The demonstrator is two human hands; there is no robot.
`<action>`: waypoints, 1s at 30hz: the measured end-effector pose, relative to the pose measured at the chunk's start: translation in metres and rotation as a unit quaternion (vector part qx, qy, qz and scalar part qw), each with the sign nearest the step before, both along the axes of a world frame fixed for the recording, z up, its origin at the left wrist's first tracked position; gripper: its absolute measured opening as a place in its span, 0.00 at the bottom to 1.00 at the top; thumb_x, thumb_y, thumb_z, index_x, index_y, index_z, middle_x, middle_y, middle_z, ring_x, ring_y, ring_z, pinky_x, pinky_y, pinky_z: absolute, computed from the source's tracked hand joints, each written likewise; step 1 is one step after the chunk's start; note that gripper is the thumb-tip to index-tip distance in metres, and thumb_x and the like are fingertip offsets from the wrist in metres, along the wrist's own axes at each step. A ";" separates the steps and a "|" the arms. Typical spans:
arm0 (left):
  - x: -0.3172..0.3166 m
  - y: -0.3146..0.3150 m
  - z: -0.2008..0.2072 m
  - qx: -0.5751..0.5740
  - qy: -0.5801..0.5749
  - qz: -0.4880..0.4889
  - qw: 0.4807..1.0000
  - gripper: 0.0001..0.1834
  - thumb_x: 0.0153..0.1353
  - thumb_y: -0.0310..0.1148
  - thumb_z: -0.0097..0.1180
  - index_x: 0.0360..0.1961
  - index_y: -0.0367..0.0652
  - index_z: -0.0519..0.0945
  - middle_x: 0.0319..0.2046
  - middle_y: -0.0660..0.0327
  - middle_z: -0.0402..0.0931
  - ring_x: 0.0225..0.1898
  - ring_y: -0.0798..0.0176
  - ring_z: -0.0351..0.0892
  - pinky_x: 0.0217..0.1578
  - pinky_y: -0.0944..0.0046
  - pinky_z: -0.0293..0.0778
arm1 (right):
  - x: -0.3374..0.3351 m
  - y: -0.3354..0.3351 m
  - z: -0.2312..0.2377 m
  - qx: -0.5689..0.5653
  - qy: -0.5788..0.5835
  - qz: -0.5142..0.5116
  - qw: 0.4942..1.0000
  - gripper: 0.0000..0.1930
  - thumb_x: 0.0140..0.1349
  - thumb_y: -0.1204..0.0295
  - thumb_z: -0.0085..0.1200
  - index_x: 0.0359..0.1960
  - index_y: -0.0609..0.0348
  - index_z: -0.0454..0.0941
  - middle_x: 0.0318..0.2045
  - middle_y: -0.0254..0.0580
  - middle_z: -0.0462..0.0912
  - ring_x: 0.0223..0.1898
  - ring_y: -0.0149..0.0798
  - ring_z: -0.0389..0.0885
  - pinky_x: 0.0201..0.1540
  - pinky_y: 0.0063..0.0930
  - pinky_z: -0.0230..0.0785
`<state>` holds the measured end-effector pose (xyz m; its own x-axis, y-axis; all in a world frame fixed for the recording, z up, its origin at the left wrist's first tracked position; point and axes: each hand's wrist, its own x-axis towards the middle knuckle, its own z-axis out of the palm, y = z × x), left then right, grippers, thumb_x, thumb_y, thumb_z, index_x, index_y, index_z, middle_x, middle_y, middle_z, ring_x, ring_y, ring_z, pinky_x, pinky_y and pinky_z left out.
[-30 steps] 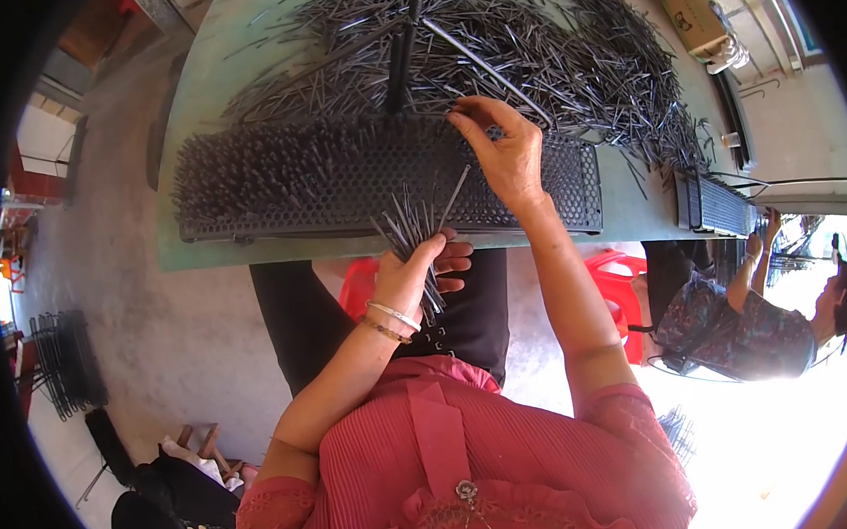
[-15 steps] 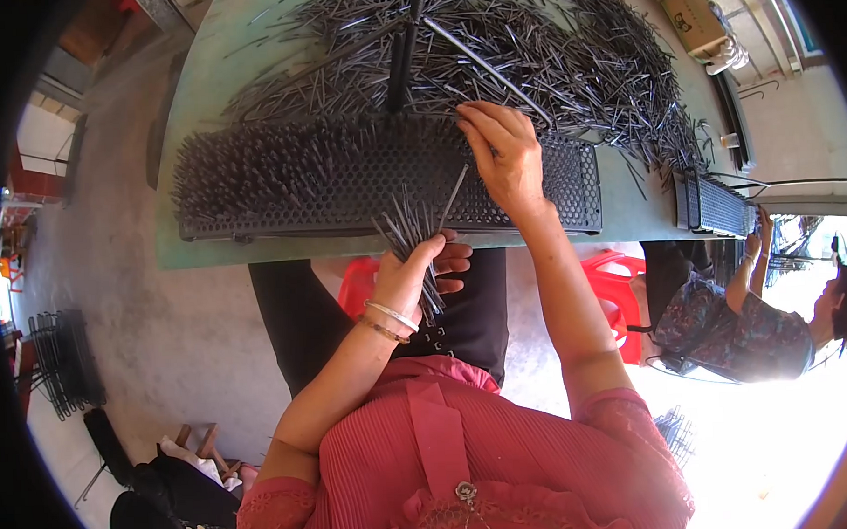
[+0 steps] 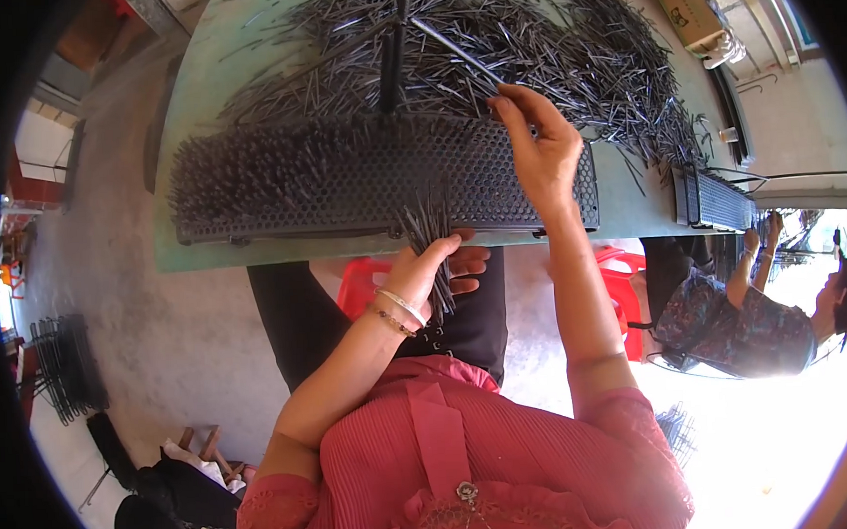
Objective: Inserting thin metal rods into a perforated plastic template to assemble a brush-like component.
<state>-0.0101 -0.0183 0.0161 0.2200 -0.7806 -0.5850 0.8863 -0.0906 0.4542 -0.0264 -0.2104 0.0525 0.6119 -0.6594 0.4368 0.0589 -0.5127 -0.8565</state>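
Black rods (image 3: 427, 224), gripped in the left hand (image 3: 419, 270), are best held bunched near the plate (image 3: 383, 184); I cannot tell whether the right hand (image 3: 545, 158) grips one.

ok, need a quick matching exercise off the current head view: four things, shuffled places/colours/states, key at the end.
Things
1. rod bundle
2. rack
3. rod pile
4. table

Descriptions
A. left end crowded with upright rods
B. pale green
C. held in the left hand
D. spread out behind the rack

Pairs: 1-C, 2-A, 3-D, 4-B
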 end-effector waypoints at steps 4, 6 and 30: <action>-0.004 0.005 -0.005 0.019 -0.014 0.044 0.999 0.14 0.63 0.36 0.51 0.47 0.40 0.74 0.38 0.53 0.80 0.35 0.63 0.80 0.31 0.64 0.78 | 0.011 -0.004 -0.012 -0.088 0.008 -0.027 0.996 0.08 0.57 0.77 0.58 0.39 0.62 0.81 0.29 0.41 0.83 0.29 0.31 0.79 0.35 0.23 0.70; -0.005 0.007 -0.006 0.037 -0.051 0.047 0.997 0.13 0.63 0.36 0.51 0.45 0.40 0.75 0.38 0.53 0.80 0.34 0.63 0.80 0.30 0.64 0.78 | 0.011 -0.004 -0.016 -0.106 0.011 -0.032 0.994 0.07 0.57 0.77 0.58 0.38 0.62 0.81 0.28 0.42 0.82 0.28 0.34 0.80 0.35 0.24 0.71; 0.002 0.017 -0.001 -0.019 -0.084 0.043 0.995 0.16 0.64 0.37 0.52 0.50 0.42 0.73 0.38 0.56 0.80 0.32 0.68 0.79 0.26 0.69 0.76 | -0.024 0.033 -0.005 0.238 0.209 0.205 0.926 0.09 0.61 0.73 0.56 0.37 0.69 0.80 0.29 0.33 0.81 0.31 0.22 0.75 0.34 0.18 0.68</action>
